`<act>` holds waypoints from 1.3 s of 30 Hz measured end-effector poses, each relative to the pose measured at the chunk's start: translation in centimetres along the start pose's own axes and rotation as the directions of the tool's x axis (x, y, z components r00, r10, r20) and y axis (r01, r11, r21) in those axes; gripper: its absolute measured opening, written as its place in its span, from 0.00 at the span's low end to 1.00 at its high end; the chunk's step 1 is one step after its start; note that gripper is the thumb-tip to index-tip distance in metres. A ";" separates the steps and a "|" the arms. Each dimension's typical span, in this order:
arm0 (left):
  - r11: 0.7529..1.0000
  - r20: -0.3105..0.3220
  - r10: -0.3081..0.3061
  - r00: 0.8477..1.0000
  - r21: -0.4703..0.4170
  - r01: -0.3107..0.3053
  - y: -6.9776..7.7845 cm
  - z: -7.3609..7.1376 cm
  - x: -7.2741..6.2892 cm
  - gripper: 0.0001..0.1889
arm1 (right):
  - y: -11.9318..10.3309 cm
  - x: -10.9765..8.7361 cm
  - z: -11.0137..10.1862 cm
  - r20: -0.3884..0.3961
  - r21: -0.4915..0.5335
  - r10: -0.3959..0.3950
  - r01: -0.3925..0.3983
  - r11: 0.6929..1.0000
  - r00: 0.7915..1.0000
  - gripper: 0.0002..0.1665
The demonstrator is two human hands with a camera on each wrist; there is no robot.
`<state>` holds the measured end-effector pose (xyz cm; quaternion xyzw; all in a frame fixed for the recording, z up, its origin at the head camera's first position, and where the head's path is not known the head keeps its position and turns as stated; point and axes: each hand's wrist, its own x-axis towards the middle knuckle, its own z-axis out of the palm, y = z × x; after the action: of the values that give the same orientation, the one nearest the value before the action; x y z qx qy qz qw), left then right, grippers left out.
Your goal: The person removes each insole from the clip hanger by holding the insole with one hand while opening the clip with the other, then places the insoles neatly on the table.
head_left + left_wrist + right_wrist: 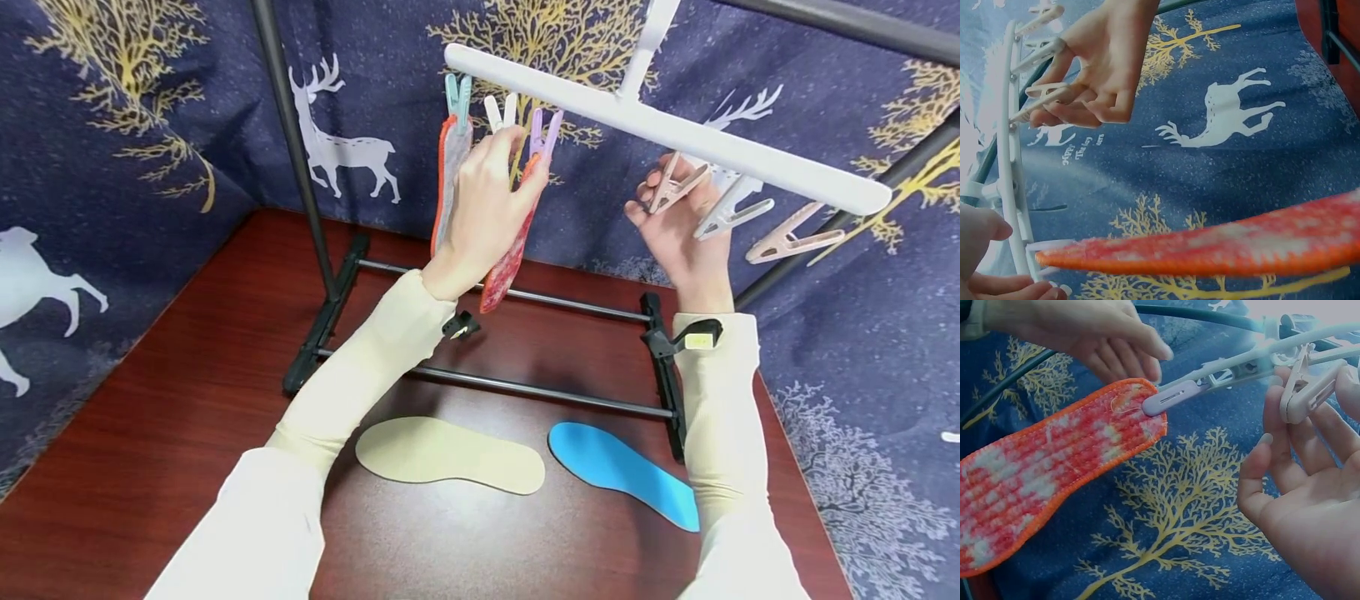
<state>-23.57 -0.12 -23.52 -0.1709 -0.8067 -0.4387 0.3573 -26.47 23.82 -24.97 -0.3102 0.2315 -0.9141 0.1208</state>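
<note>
White sleeves [255, 521] across lower frame. My left hand [486, 187], thumb and fingers apart, beside red insole [508, 265], hung from purple clip [537, 133], upper centre; my right hand [690, 242] pinching leftmost pink clip [682, 187], upper right.

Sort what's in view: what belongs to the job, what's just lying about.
In the job:
left hand, near the white clip
right hand, pinching a pink clip
red insole, in a purple clip
grey insole, in a teal clip
white bar, bearing the clips

Lying about:
beige insole, on the table
blue insole, beside it; both perhaps awaiting clips
</note>
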 end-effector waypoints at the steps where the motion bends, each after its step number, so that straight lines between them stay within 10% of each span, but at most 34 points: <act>1: 1.000 -0.004 -0.014 1.000 0.005 0.014 0.1 0.2 0.3 0.20 | 0.0 0.0 0.0 0.001 -0.003 0.000 0.000 1.000 1.000 0.20; 16: 0.975 0.094 -0.222 0.971 0.033 0.220 1.1 1.1 3.7 0.19 | 0.2 0.0 -0.1 0.019 -0.025 -0.006 0.006 1.000 1.000 0.21; 33: 0.972 0.141 -0.237 0.961 0.025 0.236 1.3 1.1 3.9 0.14 | 1.6 -0.3 -1.4 -0.054 -0.128 -0.010 0.003 0.992 0.998 0.23; 36: 0.973 0.141 -0.231 0.963 0.031 0.229 1.4 1.1 3.9 0.14 | 2.5 -0.4 -2.3 -0.121 -0.354 -0.020 -0.024 0.935 0.992 0.15; 39: 0.975 0.144 -0.223 0.964 0.044 0.219 1.5 1.1 3.8 0.15 | 4.0 -0.5 -3.1 -0.184 -0.581 -0.007 -0.103 0.807 0.983 0.12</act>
<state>-25.82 1.49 -20.29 -0.1069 -0.8510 -0.4506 0.2476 -27.70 21.66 -29.40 -0.2437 0.5205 -0.8181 0.0208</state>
